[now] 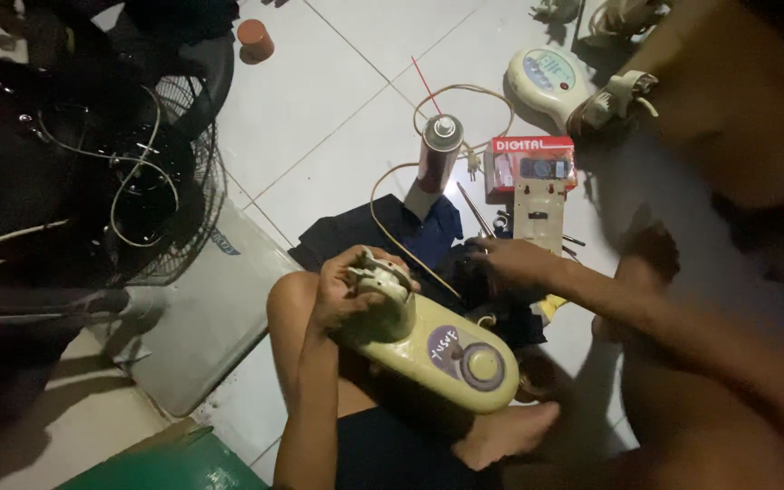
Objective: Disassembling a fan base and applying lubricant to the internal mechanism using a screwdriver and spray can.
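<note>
A cream plastic fan housing (437, 349) with a round knob lies across my lap. My left hand (342, 286) grips its upper end, around a small cream motor part (383, 277). My right hand (514, 261) reaches out over a dark blue cloth (410, 231) on the floor, fingers bent close to small tools there; I cannot tell whether it holds anything. A thin cream cable (392, 195) runs from the housing toward a spray can (439, 154).
A black fan grille (161, 181) and a pale fan base (215, 308) lie at the left. A red boxed meter (533, 163), a cream panel (539, 213), another oval housing (546, 82) and an orange cap (254, 39) sit on the white tiles. Someone's leg (737, 100) is at the right.
</note>
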